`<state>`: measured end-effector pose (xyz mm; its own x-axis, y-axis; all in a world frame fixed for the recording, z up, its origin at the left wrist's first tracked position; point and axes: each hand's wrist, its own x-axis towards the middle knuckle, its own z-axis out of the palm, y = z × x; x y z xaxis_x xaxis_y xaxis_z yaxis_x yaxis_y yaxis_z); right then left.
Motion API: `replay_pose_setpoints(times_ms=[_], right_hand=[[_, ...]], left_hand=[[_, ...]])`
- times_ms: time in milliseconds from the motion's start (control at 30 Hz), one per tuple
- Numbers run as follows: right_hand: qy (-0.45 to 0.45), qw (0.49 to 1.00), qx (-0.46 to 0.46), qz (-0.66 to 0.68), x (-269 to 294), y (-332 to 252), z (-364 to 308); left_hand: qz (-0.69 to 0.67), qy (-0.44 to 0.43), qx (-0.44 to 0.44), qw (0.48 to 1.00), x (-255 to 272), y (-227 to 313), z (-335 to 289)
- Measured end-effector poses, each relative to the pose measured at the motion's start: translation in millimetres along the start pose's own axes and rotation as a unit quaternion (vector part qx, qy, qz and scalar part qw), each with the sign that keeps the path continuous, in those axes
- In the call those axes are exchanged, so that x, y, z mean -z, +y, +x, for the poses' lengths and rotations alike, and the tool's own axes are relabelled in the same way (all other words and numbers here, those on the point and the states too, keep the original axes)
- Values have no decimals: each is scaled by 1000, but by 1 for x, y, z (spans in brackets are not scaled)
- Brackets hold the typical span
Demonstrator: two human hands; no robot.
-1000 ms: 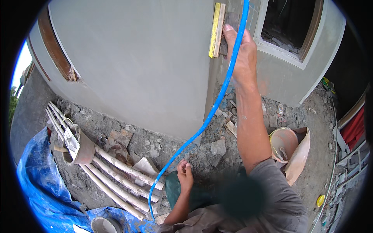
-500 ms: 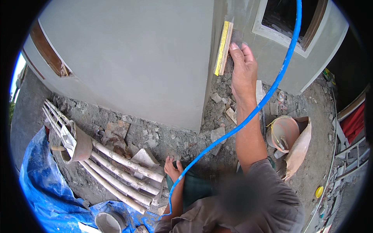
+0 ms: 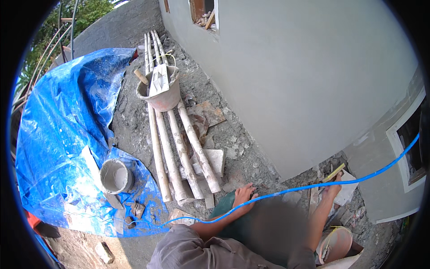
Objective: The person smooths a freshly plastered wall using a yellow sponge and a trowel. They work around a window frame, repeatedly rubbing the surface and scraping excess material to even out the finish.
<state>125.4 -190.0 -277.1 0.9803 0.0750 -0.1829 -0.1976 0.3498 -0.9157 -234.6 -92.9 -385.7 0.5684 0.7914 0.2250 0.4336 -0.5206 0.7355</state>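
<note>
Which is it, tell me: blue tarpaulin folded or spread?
Spread: the blue tarpaulin lies open in a broad, wrinkled sheet, with a grey bucket standing on it.

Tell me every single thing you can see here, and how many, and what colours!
Tarp: one, blue, left
Hose: one, blue, crossing from tarp to right edge
Poles: four, whitish, on the ground
Buckets: two, pinkish-grey, one over the poles, one lower right
Tub: one, grey, on the tarp
Broken slabs: several, pale or brown, on the ground
Wall: one, grey, upper right
Leaves: uncountable, green, upper left
Tool: one, yellow-edged, in right hand
Shirt: one, grey-brown, bottom
Left hand: one, bare, near the knee
Right hand: one, bare, gripping the tool
</note>
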Motion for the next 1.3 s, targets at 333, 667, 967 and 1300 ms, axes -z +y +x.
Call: replay_pose_setpoints(times_ms=[333,667,967,1300], right_hand=[[-197,786,133,-570,85,-124,172],[-141,559,-278,-768,215,-278,-115],[-160,583,-345,-718,183,-379,-244],[-468,650,-144,-581,117,-314,-275]], left_hand=[[41,-248,37,967,60,108,-43],[-69,-290,416,859,311,175,-161],[53,-89,546,832,387,112,-348],[-19,-3,549,835,405,194,-413]])
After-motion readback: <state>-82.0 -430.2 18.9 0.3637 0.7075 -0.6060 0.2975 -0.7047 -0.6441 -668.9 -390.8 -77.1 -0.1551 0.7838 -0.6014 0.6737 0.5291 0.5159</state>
